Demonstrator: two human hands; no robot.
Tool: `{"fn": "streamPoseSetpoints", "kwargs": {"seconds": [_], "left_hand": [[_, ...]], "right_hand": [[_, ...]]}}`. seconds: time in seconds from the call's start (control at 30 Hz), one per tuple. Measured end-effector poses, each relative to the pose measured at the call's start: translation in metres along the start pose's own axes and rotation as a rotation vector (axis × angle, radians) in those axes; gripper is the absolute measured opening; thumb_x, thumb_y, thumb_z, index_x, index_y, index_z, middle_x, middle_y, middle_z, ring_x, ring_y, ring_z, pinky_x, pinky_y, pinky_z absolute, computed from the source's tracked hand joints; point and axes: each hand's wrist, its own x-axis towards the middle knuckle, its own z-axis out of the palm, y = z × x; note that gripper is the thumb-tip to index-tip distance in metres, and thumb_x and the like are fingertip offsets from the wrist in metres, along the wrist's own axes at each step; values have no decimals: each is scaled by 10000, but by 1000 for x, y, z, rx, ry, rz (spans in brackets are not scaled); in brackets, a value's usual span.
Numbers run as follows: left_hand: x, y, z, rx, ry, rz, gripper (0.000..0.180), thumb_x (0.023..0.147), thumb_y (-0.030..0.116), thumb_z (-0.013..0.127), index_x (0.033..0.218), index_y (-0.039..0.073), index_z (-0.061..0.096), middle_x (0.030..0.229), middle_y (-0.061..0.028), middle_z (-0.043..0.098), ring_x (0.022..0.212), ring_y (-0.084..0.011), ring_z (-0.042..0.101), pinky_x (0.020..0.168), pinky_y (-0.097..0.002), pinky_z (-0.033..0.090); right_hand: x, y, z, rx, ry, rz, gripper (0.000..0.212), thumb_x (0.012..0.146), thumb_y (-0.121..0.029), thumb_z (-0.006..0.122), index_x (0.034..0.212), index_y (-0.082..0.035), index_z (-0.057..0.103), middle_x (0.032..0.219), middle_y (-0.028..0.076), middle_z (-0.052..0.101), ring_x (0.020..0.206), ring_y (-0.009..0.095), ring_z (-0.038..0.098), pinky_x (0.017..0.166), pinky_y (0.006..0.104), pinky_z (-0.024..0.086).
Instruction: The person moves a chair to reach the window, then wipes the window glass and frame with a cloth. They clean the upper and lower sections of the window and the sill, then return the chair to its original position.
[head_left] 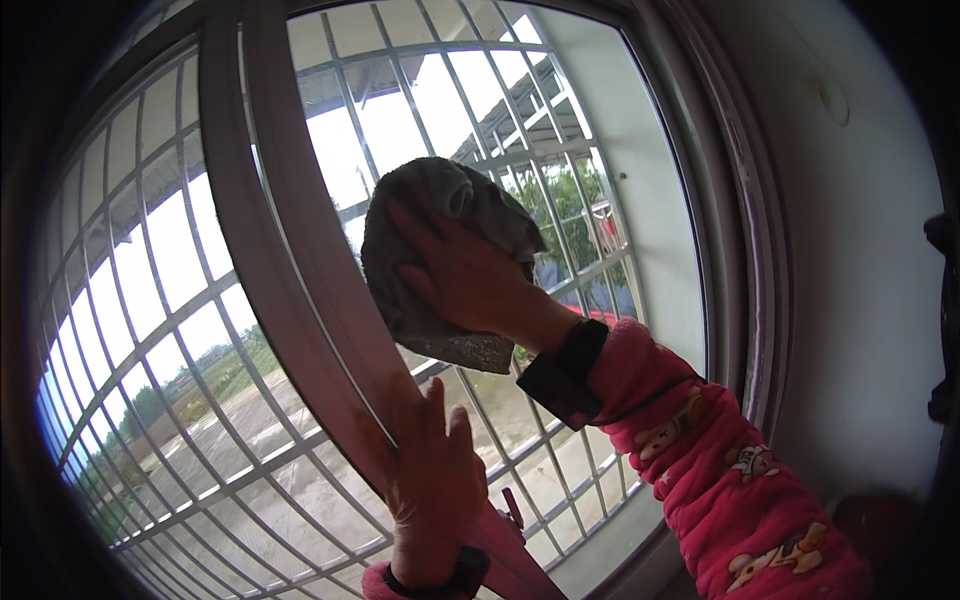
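A dark grey cloth (400, 290) lies spread against the window glass, close to the upright frame bar. My right hand (465, 270) presses it there with the palm, fingers pointing up and left, so part of the cloth is covered. Lower down, my left hand (435, 485) rests against the reddish-brown window frame (340, 290), fingers stretched up and slightly apart, with nothing in them. A small latch handle (512, 508) sits just right of that hand, on the frame.
Metal security bars (470, 90) stand beyond the glass. On the left is a second window pane (160, 300). A pale wall (850, 250) borders the window on the right. Outside are greenery (565, 215), a roof and paved ground.
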Motion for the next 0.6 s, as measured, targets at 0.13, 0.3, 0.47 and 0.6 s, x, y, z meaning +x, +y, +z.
{"fn": "streamPoseSetpoints", "kwargs": {"seconds": [0.13,0.3,0.47,0.6], "left_hand": [[-2,2,5,4,-56,39,316,747,169,611,1034,40,646,1333,-152,532,1378,-394,332,1101,-689,124],[-5,9,-2,-55,-48,34,302,747,150,619,1026,35,644,1335,-169,523,1378,-391,331,1104,-686,118],[-3,4,-10,-99,-16,-72,335,662,-2,631,995,28,615,1338,-213,500,1386,-408,316,1138,-650,83],[-2,-8,-14,36,44,-35,394,693,121,664,1075,44,605,1397,-185,450,1392,-405,300,1105,-687,61]], "right_hand": [[16,8,-9,-50,-110,13,681,861,-293,617,1459,-104,351,1445,203,392,1080,396,586,909,483,486],[26,32,-4,-35,77,-148,637,847,-304,630,1415,-102,424,1347,180,502,1107,362,577,904,460,486],[66,47,14,-92,196,-377,581,879,-286,598,1413,-123,439,1394,175,474,1134,388,554,901,460,493],[100,47,19,-73,190,-277,494,881,-347,591,1311,-114,517,1345,181,505,1106,369,584,886,464,501]]}}
